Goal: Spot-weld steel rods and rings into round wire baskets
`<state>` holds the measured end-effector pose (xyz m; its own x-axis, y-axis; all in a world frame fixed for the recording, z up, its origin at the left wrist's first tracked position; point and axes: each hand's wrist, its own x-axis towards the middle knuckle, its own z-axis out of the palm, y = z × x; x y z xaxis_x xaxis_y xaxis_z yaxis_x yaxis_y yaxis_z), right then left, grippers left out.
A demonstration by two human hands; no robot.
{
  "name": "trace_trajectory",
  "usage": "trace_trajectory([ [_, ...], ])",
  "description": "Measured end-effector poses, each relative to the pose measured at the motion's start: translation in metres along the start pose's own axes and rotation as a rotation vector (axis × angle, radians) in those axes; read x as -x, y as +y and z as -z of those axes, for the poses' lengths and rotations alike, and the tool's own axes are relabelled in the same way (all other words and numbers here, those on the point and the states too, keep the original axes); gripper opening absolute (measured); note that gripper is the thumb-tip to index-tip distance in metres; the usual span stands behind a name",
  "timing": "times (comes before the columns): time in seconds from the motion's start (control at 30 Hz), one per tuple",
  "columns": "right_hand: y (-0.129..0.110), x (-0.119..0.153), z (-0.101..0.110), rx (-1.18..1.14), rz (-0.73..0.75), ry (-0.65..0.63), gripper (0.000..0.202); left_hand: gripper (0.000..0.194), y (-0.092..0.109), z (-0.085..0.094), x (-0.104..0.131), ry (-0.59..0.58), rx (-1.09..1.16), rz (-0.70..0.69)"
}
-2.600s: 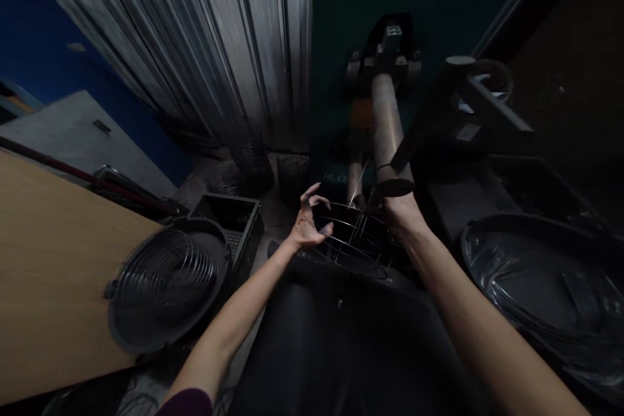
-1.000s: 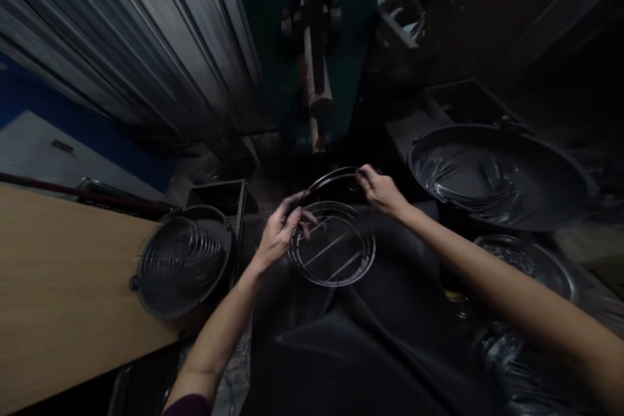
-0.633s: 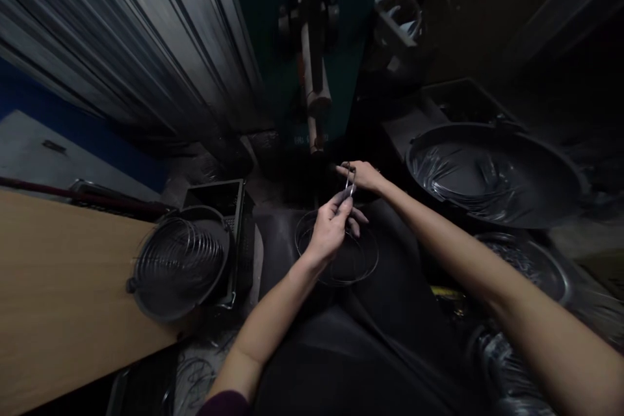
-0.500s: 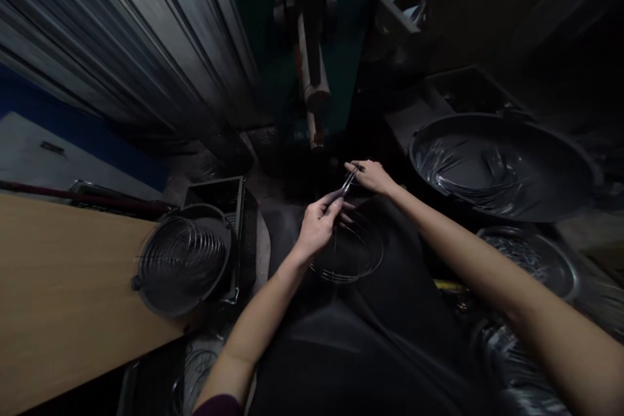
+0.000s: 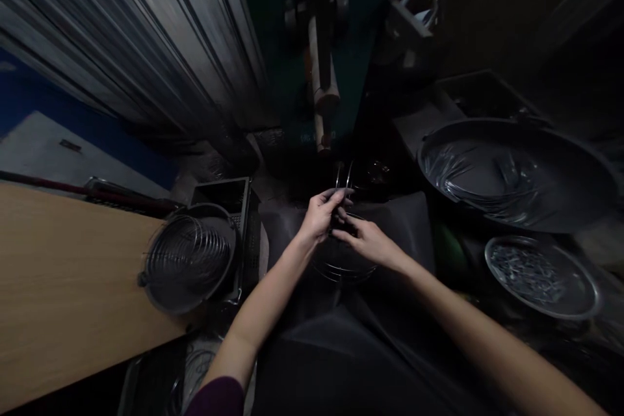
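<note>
Left of frame, beside a pan (image 5: 182, 296) of coiled wire (image 5: 205, 244); at center, apparently adjusting thin upright wire (image 5: 349, 174), pinched between fingers of the left hand (image 5: 318, 217), with those of the right hand (image 5: 371, 242) apart, above wire rings (image 5: 337, 269); next calling for steady pressure.

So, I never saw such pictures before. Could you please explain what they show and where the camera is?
There is no robot: a person works bare-handed, and the view comes from one camera on that person's head, looking forward and down. The left hand appears to pinch a thin metal piece; whether the right hand grips anything is unclear. Below them, wire rings show against dark cloth. At left, a pan holds looped wire; at right, a large pan holds thin wires, and a dish small metal pieces.
</note>
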<state>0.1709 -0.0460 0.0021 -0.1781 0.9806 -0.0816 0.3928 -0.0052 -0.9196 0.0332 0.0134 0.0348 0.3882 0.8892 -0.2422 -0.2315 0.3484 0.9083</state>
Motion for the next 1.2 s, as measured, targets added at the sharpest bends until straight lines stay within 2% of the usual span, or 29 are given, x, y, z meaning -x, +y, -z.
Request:
trace_trajectory([
  [0.1,0.000,0.003,-0.007,-0.167,-0.053,0.090,0.041,0.043,0.003,0.005,-0.007,-0.057,-0.002,0.047],
  [0.2,-0.005,0.004,0.011,-0.284,-0.167,0.115,0.050,0.038,0.013,0.012,-0.017,-0.135,-0.088,0.055],
  [0.3,-0.012,0.009,0.021,-0.299,-0.260,-0.026,0.054,0.033,0.017,0.011,-0.023,-0.237,-0.189,0.021],
  [0.4,-0.015,0.013,0.016,-0.279,-0.287,-0.178,0.055,0.035,0.016,0.011,-0.026,-0.359,-0.278,-0.003],
  [0.47,-0.014,0.016,0.014,-0.258,-0.289,-0.180,0.053,0.038,0.014,0.020,-0.034,-0.329,-0.353,-0.071],
  [0.57,-0.011,0.021,0.016,-0.226,-0.299,-0.158,0.046,0.042,0.008,0.036,-0.064,-0.124,-0.491,-0.229],
  [0.6,-0.011,0.023,0.017,-0.229,-0.303,-0.159,0.044,0.047,0.005,0.039,-0.078,-0.099,-0.536,-0.265],
  [0.67,-0.010,0.025,0.017,-0.244,-0.295,-0.156,0.042,0.059,0.001,0.039,-0.108,-0.200,-0.634,-0.301],
  [0.7,-0.009,0.026,0.017,-0.249,-0.283,-0.154,0.041,0.057,0.000,0.037,-0.121,-0.288,-0.681,-0.313],
  [0.77,-0.007,0.029,0.021,-0.220,-0.267,-0.127,0.041,0.038,0.001,0.033,-0.139,-0.427,-0.772,-0.337],
  [0.83,-0.005,0.032,0.030,-0.144,-0.270,-0.124,0.041,0.026,0.005,0.035,-0.145,-0.451,-0.820,-0.353],
  [0.97,-0.003,0.037,0.043,-0.047,-0.303,-0.248,0.042,0.028,0.013,0.046,-0.137,-0.441,-0.820,-0.364],
  [1.03,-0.005,0.035,0.036,-0.075,-0.274,-0.220,0.042,0.028,0.015,0.049,-0.132,-0.469,-0.819,-0.352],
  [1.1,-0.008,0.031,0.020,-0.158,-0.250,-0.190,0.048,0.025,0.015,0.048,-0.131,-0.492,-0.814,-0.339],
  [1.2,-0.012,0.022,-0.007,-0.241,-0.237,-0.297,0.056,0.021,0.014,0.045,-0.138,-0.536,-0.841,-0.316],
])
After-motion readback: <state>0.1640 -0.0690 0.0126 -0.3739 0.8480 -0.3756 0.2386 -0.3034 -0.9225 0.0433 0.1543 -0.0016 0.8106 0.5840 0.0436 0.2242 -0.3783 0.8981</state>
